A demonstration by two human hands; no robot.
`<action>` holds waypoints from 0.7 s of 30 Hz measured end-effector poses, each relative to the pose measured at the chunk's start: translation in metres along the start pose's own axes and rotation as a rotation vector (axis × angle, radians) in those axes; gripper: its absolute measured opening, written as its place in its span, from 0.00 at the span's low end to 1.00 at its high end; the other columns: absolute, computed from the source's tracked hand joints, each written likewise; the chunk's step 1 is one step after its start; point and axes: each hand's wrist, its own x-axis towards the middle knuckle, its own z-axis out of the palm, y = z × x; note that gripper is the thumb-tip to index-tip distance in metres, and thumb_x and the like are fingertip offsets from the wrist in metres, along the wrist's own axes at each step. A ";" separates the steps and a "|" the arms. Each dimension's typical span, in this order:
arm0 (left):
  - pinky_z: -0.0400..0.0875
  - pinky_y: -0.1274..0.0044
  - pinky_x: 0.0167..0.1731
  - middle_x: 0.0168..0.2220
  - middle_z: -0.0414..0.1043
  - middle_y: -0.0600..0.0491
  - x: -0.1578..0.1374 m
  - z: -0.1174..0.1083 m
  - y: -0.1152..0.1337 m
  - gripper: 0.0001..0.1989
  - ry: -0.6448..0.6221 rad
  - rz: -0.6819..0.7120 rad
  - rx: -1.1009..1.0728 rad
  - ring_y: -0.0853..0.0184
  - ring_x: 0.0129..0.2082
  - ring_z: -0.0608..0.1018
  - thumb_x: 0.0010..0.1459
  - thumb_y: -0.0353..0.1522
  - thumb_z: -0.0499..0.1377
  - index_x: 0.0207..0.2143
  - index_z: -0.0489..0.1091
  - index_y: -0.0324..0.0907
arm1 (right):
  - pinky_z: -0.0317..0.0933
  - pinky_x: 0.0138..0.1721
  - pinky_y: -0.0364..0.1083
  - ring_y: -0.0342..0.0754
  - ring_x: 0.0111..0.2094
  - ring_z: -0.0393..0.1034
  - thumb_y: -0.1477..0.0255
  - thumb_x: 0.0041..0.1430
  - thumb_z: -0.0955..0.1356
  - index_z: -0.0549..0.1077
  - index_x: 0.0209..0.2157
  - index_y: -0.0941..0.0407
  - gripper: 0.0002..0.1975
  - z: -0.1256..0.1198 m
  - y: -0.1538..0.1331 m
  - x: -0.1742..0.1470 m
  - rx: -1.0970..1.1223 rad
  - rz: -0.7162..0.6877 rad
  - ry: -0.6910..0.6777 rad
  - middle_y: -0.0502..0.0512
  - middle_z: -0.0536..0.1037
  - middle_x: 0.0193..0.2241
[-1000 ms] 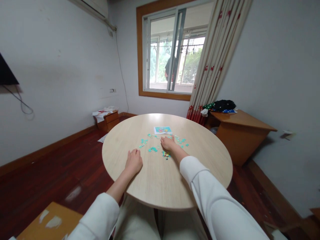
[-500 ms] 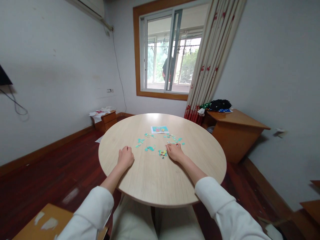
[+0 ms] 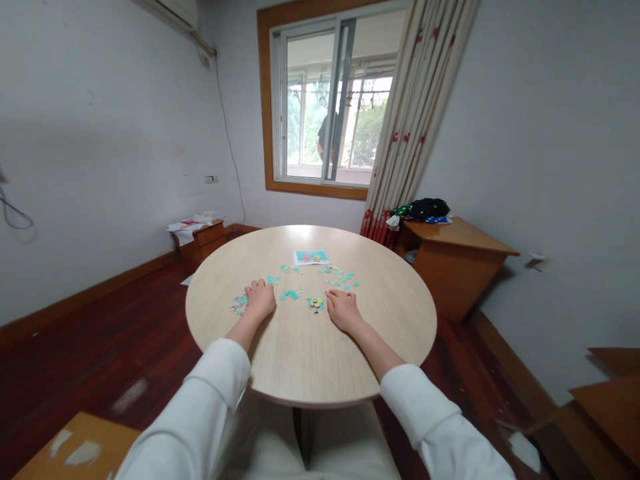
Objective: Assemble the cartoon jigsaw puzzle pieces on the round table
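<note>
My left hand (image 3: pixel 260 299) rests palm down on the round table (image 3: pixel 315 363), its bent fingers apart. Beside it on the left lies a pile of colourful jigsaw pieces (image 3: pixel 239 305); blue-green jigsaw pieces (image 3: pixel 273 279) lie just beyond its fingertips. To the right, my right hand (image 3: pixel 343 311) lies with fingers stretched forward, next to a partly joined yellow cartoon figure (image 3: pixel 315 304) of jigsaw pieces. I see nothing held in either hand, though the undersides are hidden. Between the hands sits a small blue-green cluster (image 3: pixel 289 295).
A picture sheet (image 3: pixel 311 257) of cartoon characters lies towards the far side, with loose pieces (image 3: pixel 343 277) nearer on its right. A wooden desk (image 3: pixel 457 257) bearing dark cloth (image 3: pixel 427 209) stands at the right, and a low cabinet (image 3: pixel 207 239) at the left. Behind the window, a person (image 3: pixel 325 137) is partly visible.
My left hand has shifted right and forward, uncovering the colourful pile. My right hand stays beside the yellow figure. The whole view has turned slightly to the right.
</note>
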 end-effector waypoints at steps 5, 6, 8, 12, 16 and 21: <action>0.59 0.63 0.41 0.44 0.70 0.37 -0.004 -0.005 0.002 0.18 -0.008 0.071 0.014 0.50 0.46 0.67 0.55 0.23 0.46 0.37 0.75 0.38 | 0.45 0.53 0.52 0.51 0.53 0.64 0.73 0.65 0.56 0.70 0.52 0.58 0.19 0.000 -0.001 -0.001 0.015 0.001 0.017 0.63 0.71 0.53; 0.58 0.63 0.42 0.43 0.70 0.37 -0.005 -0.007 0.004 0.18 -0.010 0.088 0.016 0.51 0.46 0.67 0.55 0.23 0.46 0.37 0.76 0.38 | 0.45 0.53 0.52 0.51 0.53 0.64 0.74 0.65 0.57 0.71 0.51 0.58 0.18 -0.001 -0.001 -0.001 0.021 0.000 0.024 0.63 0.72 0.53; 0.57 0.63 0.42 0.42 0.71 0.37 -0.009 -0.011 0.006 0.19 -0.013 0.113 0.019 0.51 0.46 0.66 0.54 0.22 0.46 0.35 0.76 0.37 | 0.46 0.52 0.51 0.50 0.51 0.66 0.74 0.65 0.58 0.73 0.47 0.58 0.17 -0.003 -0.002 -0.003 0.037 0.005 0.041 0.62 0.74 0.49; 0.56 0.62 0.43 0.41 0.71 0.37 -0.024 -0.019 0.011 0.20 -0.015 0.154 0.020 0.51 0.46 0.66 0.54 0.20 0.44 0.33 0.76 0.36 | 0.50 0.48 0.48 0.50 0.46 0.68 0.74 0.64 0.58 0.76 0.37 0.59 0.15 -0.008 -0.003 -0.006 0.053 0.038 0.064 0.61 0.77 0.42; 0.56 0.62 0.43 0.39 0.73 0.39 -0.046 -0.024 0.011 0.19 -0.028 0.212 0.000 0.51 0.45 0.67 0.55 0.21 0.45 0.31 0.76 0.38 | 0.54 0.43 0.45 0.49 0.41 0.68 0.73 0.62 0.62 0.74 0.32 0.59 0.11 -0.009 -0.001 -0.012 0.075 0.064 0.081 0.60 0.77 0.36; 0.57 0.64 0.44 0.37 0.75 0.45 -0.069 -0.018 0.010 0.19 -0.047 0.300 -0.077 0.57 0.42 0.71 0.56 0.21 0.46 0.32 0.76 0.42 | 0.59 0.40 0.45 0.48 0.37 0.68 0.75 0.58 0.65 0.73 0.28 0.58 0.07 -0.007 0.004 -0.021 0.218 0.062 0.141 0.57 0.76 0.32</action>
